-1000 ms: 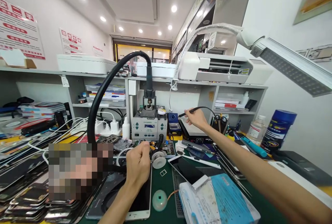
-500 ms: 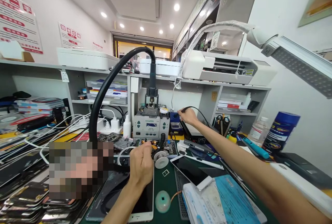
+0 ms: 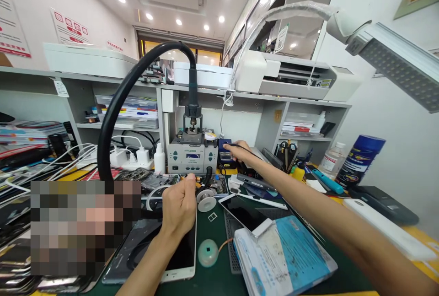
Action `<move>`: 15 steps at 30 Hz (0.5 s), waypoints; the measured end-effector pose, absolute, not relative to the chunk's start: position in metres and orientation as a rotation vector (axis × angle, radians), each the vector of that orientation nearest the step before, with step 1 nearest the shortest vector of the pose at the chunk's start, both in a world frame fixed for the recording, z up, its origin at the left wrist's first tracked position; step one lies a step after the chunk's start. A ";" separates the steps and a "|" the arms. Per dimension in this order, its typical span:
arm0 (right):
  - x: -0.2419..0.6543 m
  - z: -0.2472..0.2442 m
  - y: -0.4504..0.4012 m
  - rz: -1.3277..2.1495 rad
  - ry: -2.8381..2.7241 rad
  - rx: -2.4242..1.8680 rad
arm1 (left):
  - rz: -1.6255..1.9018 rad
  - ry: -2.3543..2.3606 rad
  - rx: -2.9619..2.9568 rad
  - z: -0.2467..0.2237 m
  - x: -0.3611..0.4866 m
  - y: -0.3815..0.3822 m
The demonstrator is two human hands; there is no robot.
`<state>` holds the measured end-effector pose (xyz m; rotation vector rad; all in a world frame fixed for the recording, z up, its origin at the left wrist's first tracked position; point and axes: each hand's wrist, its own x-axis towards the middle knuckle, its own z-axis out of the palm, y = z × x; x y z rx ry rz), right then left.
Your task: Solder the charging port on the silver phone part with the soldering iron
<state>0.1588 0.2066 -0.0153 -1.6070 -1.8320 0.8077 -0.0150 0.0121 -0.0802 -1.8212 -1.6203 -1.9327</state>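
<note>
My left hand is closed in a fist above a white-framed phone; what it holds, if anything, is hidden. A solder spool lies just right of it. Stretched out to the back, my right hand pinches a black-corded handle, mostly covered by the fingers, at the small blue-and-black soldering station. Left of that station stands the grey hot-air unit, with a thick black hose arching to the left.
A phone leans on a blue-and-white box. A round translucent container sits at front centre. Stacked phone parts fill the left. A spray can and lamp are at the right.
The view has shifted, so most things sit further left and higher. My right hand is now lower against the soldering station. My left hand remains closed over the phone.
</note>
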 end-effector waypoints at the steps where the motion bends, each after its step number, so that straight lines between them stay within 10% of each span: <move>1: 0.160 -0.018 0.201 0.853 -1.824 -1.608 | -1.941 -1.636 -1.809 -0.080 -0.014 0.012; 15: 0.236 -0.018 0.110 1.099 -1.721 -1.328 | -1.956 -1.707 -1.845 -0.087 -0.021 0.013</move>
